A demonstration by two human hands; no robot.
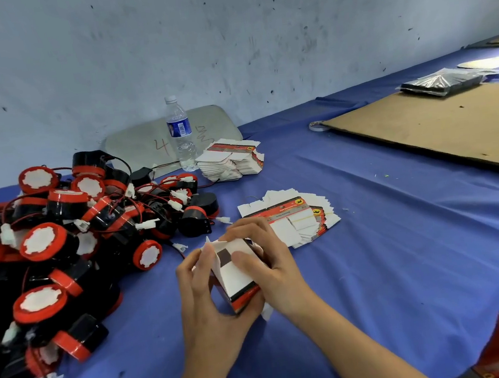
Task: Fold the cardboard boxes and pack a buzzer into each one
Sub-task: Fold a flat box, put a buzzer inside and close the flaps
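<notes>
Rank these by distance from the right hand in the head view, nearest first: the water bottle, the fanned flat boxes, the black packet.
From the right hand, which holds the box:
1. Fanned flat boxes, just behind the hand.
2. Water bottle, farther back, to the left.
3. Black packet, far right, on the cardboard sheet.

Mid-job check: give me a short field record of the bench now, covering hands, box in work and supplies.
left hand: grips the box from its left side
right hand: thumb and fingers pinch the box's top flaps
box: partly folded, top flaps not closed
buzzers: loose pile left of the hands
flat boxes: near stack just beyond the hands; far stack beside water bottle
surface: blue cloth
</notes>
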